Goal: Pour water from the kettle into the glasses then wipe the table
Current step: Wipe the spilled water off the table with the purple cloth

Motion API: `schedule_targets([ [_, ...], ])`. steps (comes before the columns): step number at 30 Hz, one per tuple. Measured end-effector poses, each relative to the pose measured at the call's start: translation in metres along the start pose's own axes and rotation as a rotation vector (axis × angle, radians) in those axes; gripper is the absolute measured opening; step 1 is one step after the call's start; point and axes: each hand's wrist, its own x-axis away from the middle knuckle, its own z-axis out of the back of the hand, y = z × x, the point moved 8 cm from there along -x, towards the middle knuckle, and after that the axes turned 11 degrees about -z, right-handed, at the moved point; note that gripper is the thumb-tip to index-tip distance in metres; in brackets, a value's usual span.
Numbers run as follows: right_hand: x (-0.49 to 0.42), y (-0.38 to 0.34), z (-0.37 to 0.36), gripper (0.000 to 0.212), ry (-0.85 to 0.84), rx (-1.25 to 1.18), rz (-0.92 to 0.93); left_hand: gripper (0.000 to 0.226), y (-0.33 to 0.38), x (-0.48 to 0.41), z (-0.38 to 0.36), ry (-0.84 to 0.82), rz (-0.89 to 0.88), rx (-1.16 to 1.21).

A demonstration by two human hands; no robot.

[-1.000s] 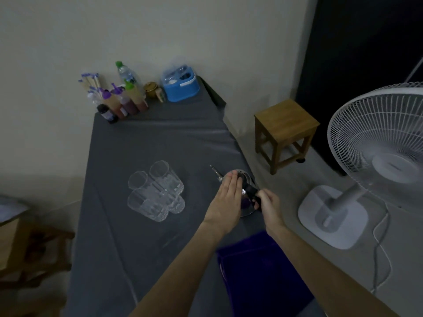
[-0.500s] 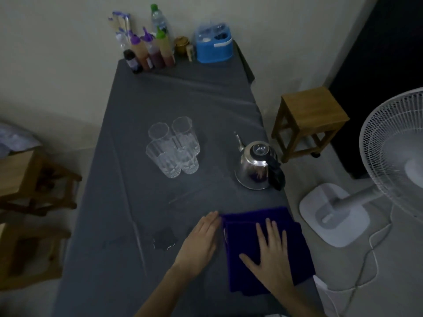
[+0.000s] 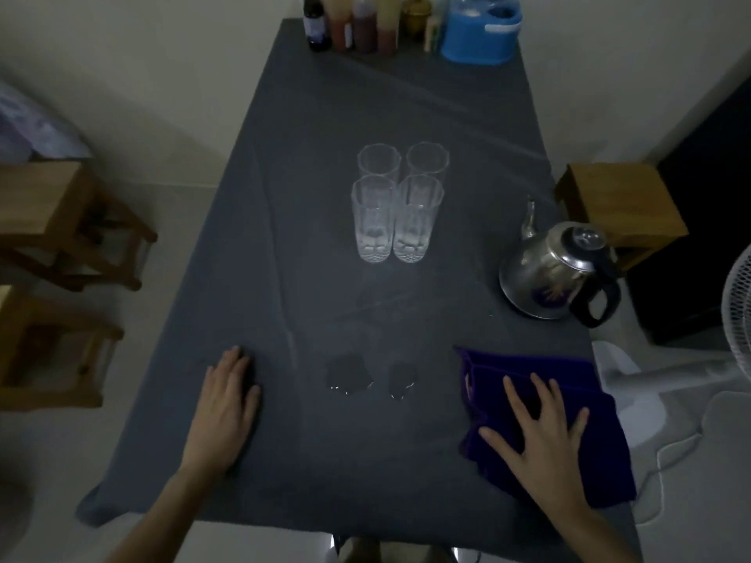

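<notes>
Several clear glasses (image 3: 398,201) stand close together in the middle of the grey-covered table (image 3: 325,115). A steel kettle (image 3: 556,270) with a black handle stands upright at the right edge, nobody touching it. Two dark wet patches (image 3: 349,373) lie on the cloth near the front. A folded purple cloth (image 3: 569,432) lies at the front right. My right hand (image 3: 540,436) rests flat on it, fingers spread. My left hand (image 3: 223,404) lies flat on the bare table cover at the front left, holding nothing.
Bottles (image 3: 357,22) and a blue container (image 3: 479,30) stand along the far end by the wall. Wooden stools (image 3: 61,221) are to the left, another stool (image 3: 621,205) beyond the kettle. A white fan (image 3: 737,314) and its cable are at the right.
Both hands left the kettle and came down to the front of the table. The right hand settled on the purple cloth; the left slid away to the left. The view tilted downward.
</notes>
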Motion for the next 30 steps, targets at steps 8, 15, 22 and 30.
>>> schedule_targets([
  [8,0.0,-0.009,-0.001,0.055,0.064,-0.071,-0.141,0.066,-0.034,-0.007,0.0,0.025,-0.008,-0.067],
  [15,-0.006,-0.053,0.026,0.051,0.16,-0.58,-0.387,0.065,-0.039,-0.008,-0.004,0.025,-0.01,-0.078],
  [22,-0.029,-0.129,0.02,0.074,-0.057,-0.883,-0.426,0.066,-0.038,-0.008,-0.002,0.032,-0.011,-0.044],
  [30,-0.043,-0.143,0.002,0.106,-0.007,0.037,0.171,0.068,-0.038,-0.01,-0.001,0.024,-0.014,-0.028],
])
